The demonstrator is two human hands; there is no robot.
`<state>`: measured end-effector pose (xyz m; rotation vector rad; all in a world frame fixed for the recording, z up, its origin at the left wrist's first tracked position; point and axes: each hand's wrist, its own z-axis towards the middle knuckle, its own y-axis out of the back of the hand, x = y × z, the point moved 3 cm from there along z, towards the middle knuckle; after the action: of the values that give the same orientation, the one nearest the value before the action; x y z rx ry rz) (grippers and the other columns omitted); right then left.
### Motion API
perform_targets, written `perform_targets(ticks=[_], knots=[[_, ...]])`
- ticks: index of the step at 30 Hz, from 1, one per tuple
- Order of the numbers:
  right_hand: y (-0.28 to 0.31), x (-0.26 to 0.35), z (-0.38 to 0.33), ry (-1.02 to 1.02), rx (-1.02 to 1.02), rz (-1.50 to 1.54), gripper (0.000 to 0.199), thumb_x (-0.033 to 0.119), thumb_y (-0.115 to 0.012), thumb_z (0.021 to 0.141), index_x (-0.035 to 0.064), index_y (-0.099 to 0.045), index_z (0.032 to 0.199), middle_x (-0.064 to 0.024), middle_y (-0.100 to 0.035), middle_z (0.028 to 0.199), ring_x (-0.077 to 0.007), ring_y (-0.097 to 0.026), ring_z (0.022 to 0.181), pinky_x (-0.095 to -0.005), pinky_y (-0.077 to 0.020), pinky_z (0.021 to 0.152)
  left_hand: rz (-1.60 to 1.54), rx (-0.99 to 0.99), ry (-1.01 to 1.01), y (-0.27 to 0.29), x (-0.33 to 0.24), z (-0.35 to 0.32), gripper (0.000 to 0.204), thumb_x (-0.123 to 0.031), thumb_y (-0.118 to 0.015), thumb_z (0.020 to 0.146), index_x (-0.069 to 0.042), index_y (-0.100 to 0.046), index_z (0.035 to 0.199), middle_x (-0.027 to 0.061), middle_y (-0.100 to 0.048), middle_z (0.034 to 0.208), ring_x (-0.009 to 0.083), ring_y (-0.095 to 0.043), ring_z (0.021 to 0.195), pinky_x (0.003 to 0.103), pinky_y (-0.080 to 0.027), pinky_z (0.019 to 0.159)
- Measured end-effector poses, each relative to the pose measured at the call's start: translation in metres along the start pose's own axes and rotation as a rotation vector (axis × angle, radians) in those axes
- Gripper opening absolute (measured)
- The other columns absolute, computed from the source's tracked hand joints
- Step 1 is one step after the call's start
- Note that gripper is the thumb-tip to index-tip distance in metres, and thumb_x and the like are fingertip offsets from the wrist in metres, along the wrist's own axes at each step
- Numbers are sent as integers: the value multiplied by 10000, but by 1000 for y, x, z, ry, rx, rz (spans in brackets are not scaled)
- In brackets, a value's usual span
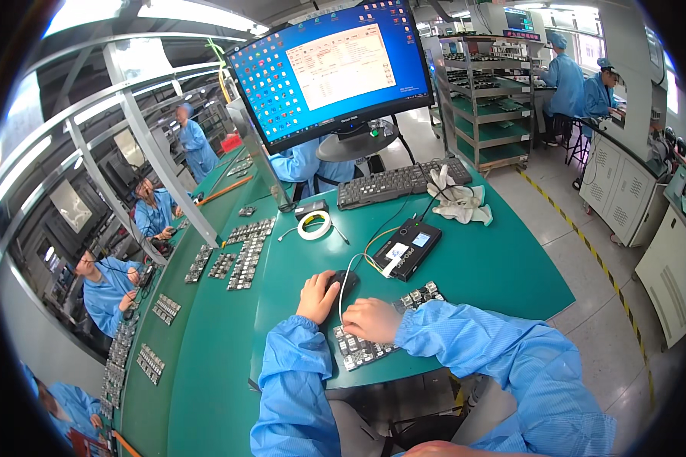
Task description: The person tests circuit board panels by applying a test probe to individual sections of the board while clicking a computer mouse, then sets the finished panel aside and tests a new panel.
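My left hand (316,297) rests on a black computer mouse (344,286), its fingers over the mouse's left side. A panel of small circuit boards (353,349) lies on the green table right in front of me. My right hand (372,320) is closed low over this panel. Its fingertips are at the lower end of a thin white cable (342,293), and the tip of that cable is hidden by the fingers. The cable loops back to a black box-shaped device (408,248) with a small lit screen, which lies beyond my right hand.
A monitor (335,72) stands at the back, with a black keyboard (392,185), white gloves (459,196) and a roll of white tape (313,225) before it. More circuit boards (249,255) lie to the left. Co-workers in blue sit along the left bench. A shelf rack (492,114) stands back right.
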<state>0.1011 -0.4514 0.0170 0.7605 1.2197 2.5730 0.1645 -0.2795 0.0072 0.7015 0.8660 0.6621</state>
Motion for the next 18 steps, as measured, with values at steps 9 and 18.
perform_targets(ticks=[9,18], knots=[[1,1,0,2,5,-20,151,236,-618,834,89,-610,800,-58,-605,806,-265,-587,836,-398,-469,759,-3,32,57,-1,2,0,457,-332,-530,904,-62,-478,1269,169,-560,1140,353,-510,1063,436,-396,915],[0,0,0,24,-4,-36,151,233,-614,839,94,-603,780,-55,-601,794,-258,-586,832,-395,-470,753,-4,33,64,0,1,-1,450,-339,-529,909,-61,-481,1260,165,-559,1145,349,-508,1069,440,-393,914]])
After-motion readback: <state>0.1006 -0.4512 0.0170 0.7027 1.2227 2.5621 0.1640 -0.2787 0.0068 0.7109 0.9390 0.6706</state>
